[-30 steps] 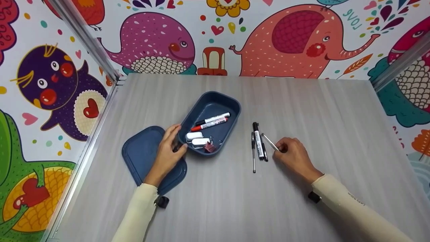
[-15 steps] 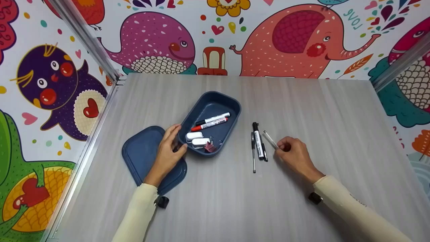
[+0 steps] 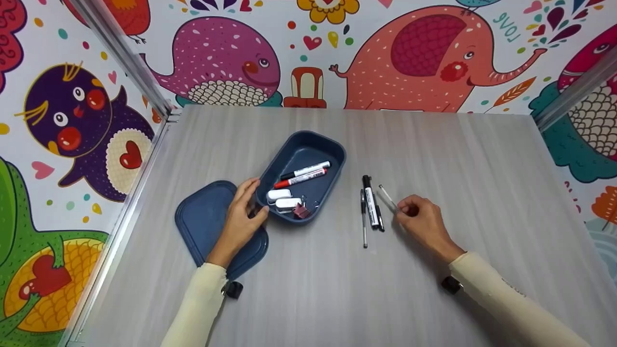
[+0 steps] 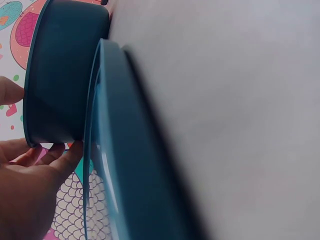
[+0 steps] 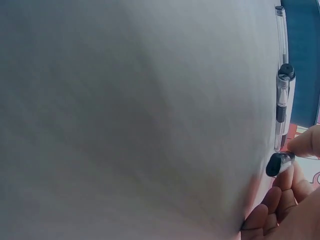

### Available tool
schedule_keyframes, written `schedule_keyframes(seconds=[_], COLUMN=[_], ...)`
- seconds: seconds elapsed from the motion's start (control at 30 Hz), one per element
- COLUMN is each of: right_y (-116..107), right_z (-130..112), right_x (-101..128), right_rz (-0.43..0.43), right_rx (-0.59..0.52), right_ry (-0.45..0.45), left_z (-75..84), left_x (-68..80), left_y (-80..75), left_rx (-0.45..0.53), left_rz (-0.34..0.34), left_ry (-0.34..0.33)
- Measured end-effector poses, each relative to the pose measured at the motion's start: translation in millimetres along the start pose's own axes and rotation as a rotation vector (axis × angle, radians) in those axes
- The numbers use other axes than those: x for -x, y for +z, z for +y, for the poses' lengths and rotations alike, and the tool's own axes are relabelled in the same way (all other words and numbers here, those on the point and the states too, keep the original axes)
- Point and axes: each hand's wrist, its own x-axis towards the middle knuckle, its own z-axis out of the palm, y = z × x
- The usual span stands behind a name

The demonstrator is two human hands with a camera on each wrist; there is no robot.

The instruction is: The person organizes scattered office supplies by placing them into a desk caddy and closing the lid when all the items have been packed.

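My right hand (image 3: 424,221) pinches a slim clear-barrelled pen (image 3: 387,196) between thumb and fingertips, the pen slanting away to the left. In the right wrist view, the pen's black end (image 5: 280,164) sticks out of the grip. Just left of it, a black-and-white marker (image 3: 370,202) lies between a thin pen (image 3: 364,219) and a darker pen (image 3: 380,219), mostly hidden by the marker. My left hand (image 3: 239,219) touches the near left corner of a dark blue box (image 3: 341,156), fingers and thumb relaxed along its outside wall.
Inside the box are a black-capped marker (image 3: 311,168), a red-capped marker (image 3: 303,178), two white clip-like pieces (image 3: 278,194) and a dark pink binder clip (image 3: 301,211). The blue lid (image 3: 202,221) lies under my left wrist. Printed walls edge the wood-grain table (image 3: 328,289).
The pinched pen has shifted slightly away from me and to the right, with a small move of my right hand. My left hand and the box look unmoved.
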Motion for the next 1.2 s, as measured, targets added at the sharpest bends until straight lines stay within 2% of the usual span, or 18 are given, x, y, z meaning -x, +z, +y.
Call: schedule_keyframes(seconds=[0.23, 0.47, 0.67, 0.9, 1.2], right_y=[3, 6, 7, 9, 12], right_z=[-3, -10, -11, -10, -11], right_x=[-1, -3, -3, -4, -5], right_rz=[-0.021, 0.013, 0.013, -0.002, 0.002], right_rx=[-0.034, -0.041, -0.053, -0.057, -0.070], right_ry=[0.001, -0.005, -0.025, -0.036, -0.022], left_z=[-1.1, -0.3, 0.5, -0.9, 1.0], left_x=[-0.3, 0.4, 0.6, 0.2, 0.7], left_y=[0.1, 0.1, -0.3, 0.0, -0.1], left_rx=[-0.001, -0.044, -0.036, -0.016, -0.021], left_rz=[0.002, 0.023, 0.015, 0.016, 0.009], left_ry=[0.008, 0.018, 0.000, 0.018, -0.015])
